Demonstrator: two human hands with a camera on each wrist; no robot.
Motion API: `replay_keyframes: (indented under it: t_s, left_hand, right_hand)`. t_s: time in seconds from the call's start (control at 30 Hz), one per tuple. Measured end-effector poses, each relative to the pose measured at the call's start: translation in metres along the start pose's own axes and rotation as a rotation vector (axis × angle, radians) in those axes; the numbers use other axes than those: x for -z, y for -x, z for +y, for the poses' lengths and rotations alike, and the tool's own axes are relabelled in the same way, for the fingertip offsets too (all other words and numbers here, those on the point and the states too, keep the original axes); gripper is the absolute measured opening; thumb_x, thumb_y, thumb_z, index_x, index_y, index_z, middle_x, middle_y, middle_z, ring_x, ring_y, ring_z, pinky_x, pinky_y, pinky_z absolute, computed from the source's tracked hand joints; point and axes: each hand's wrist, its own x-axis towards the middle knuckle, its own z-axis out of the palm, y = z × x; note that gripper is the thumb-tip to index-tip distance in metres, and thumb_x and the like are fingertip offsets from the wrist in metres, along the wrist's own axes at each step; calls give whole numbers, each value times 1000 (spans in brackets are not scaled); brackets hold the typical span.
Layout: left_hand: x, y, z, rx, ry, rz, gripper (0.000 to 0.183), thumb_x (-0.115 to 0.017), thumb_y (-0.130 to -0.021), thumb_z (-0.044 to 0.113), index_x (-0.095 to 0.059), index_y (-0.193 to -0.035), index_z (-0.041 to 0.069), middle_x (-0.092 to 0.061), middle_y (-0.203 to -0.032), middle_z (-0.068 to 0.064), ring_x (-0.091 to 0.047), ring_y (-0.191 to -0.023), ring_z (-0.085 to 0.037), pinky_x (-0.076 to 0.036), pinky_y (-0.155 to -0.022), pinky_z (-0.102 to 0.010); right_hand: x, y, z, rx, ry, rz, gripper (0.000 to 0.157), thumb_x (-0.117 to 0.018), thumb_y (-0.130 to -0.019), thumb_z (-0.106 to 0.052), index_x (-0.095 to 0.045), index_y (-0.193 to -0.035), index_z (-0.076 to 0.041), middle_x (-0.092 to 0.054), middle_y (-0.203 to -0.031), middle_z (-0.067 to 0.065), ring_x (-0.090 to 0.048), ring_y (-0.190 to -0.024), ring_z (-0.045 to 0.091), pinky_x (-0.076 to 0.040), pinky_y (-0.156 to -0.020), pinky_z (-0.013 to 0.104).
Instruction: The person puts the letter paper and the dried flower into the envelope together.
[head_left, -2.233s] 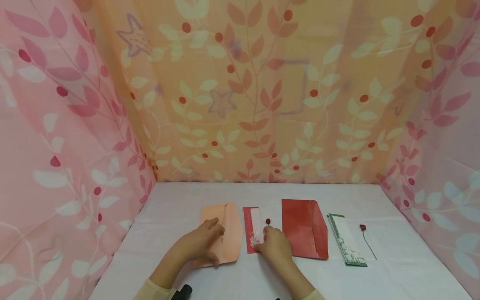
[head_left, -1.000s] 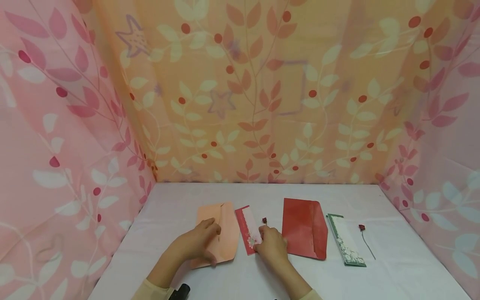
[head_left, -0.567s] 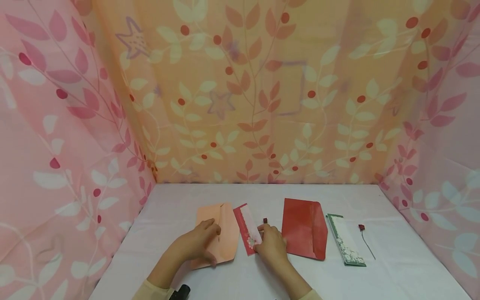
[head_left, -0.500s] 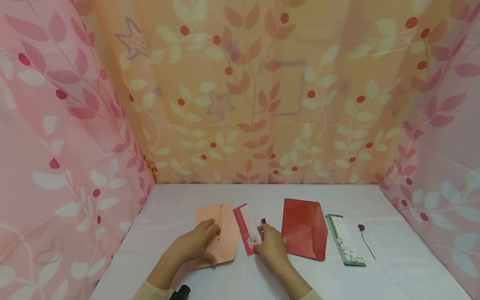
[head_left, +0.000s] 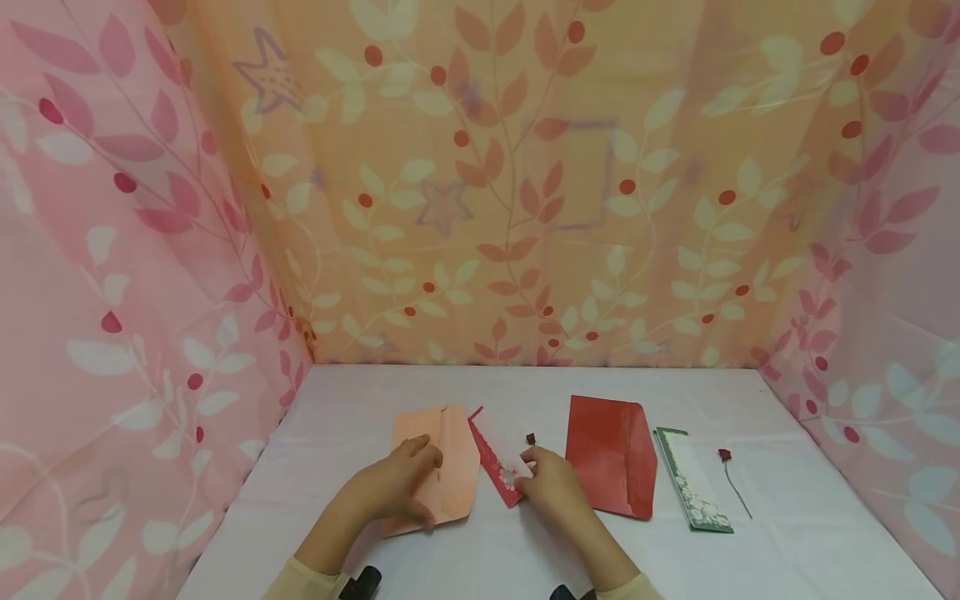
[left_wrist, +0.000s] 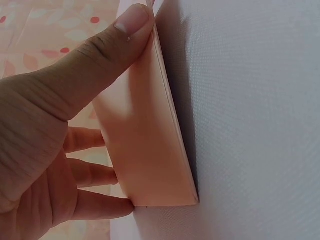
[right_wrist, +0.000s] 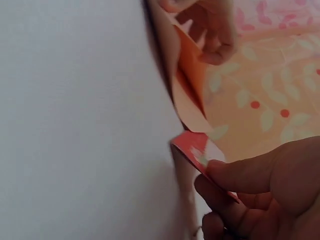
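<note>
My left hand (head_left: pixel 397 483) grips the peach envelope (head_left: pixel 459 467), thumb along its near edge and fingers over its upper face; the left wrist view shows the thumb (left_wrist: pixel 132 22) pressing the envelope's edge. In the right wrist view the envelope's mouth (right_wrist: pixel 192 85) gapes. My right hand (head_left: pixel 555 483) pinches a red-and-white floral card (head_left: pixel 498 467) by its right side, between thumb (right_wrist: pixel 235 175) and fingers. The card slants up beside the envelope's flap side. A small red rose (head_left: pixel 531 438) shows just beyond the right fingertips; its stem is mostly hidden.
Right of the right hand lies a red envelope (head_left: pixel 611 458). Further right are a green-edged floral card (head_left: pixel 693 479) and a second red rose (head_left: pixel 724 456) with a thin stem. The white tabletop (head_left: pixel 360 383) meets patterned cloth (head_left: pixel 480 250) at the back and sides.
The card has turned from upright to slanting, its far end shifted left toward the envelope, and it is now tilted off the table. The left hand has barely moved.
</note>
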Motion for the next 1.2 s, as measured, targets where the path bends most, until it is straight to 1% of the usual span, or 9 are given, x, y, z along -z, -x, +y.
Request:
replay_keyframes:
  t_s: [0.13, 0.23, 0.37, 0.43, 0.53, 0.67, 0.8, 0.97, 1.2]
  left_hand:
    - [0, -1, 0, -12, -8, 15, 79, -96, -60, 51, -53, -120, 22, -45, -151, -23, -51, -135, -37, -54, -94, -52]
    - [-2, -2, -2, -7, -26, 18, 80, -94, -59, 55, -53, -120, 23, -46, -151, -22, -51, -135, -36, -54, -94, -52]
    - [-4, -3, -4, 4, -40, 25, 81, -93, -58, 59, -53, -120, 24, -46, -152, -20, -52, -134, -36, -55, -92, -52]
    - [-4, -3, -4, 5, -42, 30, 82, -93, -58, 59, -53, -120, 24, -46, -152, -21, -52, -134, -37, -55, -90, -54]
    - [-5, -3, -3, 2, -55, 33, 82, -92, -58, 61, -52, -120, 25, -47, -151, -20, -53, -132, -36, -55, -88, -54]
    - [-6, -4, 0, -16, -91, 42, 82, -90, -59, 65, -52, -120, 25, -49, -149, -17, -57, -126, -33, -56, -83, -52]
    - [-5, -5, 6, -35, -106, 45, 81, -89, -60, 66, -52, -120, 25, -49, -149, -17, -59, -124, -32, -56, -82, -50]
    - [-4, -6, 12, -35, -121, 42, 79, -89, -61, 65, -52, -119, 25, -50, -148, -16, -60, -121, -31, -57, -80, -49]
    - [-7, -4, 19, 5, -100, 16, 78, -89, -62, 65, -52, -120, 27, -49, -150, -18, -62, -120, -32, -57, -83, -52]
  right_hand:
    - [17, -5, 3, 13, -96, -70, 41, -81, -82, -15, -69, -119, -1, -66, -91, 6, -58, -81, 19, -53, -65, 33]
    - [26, -8, 6, 19, -155, -90, 38, -80, -83, -13, -69, -117, 1, -63, -82, 4, -55, -73, 17, -48, -60, 29]
    - [33, -10, 8, -13, -217, -104, 36, -79, -84, -13, -69, -116, 0, -63, -76, 4, -55, -63, 16, -44, -51, 27]
    - [35, -9, 8, -44, -237, -109, 38, -79, -85, -16, -68, -118, -2, -63, -76, 4, -55, -63, 16, -44, -49, 27]
    - [38, -8, 7, -54, -240, -120, 40, -80, -85, -19, -68, -120, -3, -65, -79, 4, -56, -66, 17, -45, -49, 28]
    - [36, -7, 5, -12, -233, -141, 39, -82, -83, -16, -69, -117, -2, -66, -79, 3, -57, -66, 17, -47, -54, 30]
    - [31, -6, 2, 21, -218, -145, 40, -83, -80, -14, -70, -115, 1, -65, -77, 3, -56, -67, 16, -48, -59, 29]
    - [26, -6, -2, 7, -194, -153, 38, -84, -80, -15, -71, -112, 1, -65, -78, 2, -56, -69, 17, -49, -60, 29]
    - [13, -3, -2, -28, -197, -175, 35, -86, -78, -19, -73, -106, -3, -68, -75, 1, -59, -68, 17, -50, -60, 30]
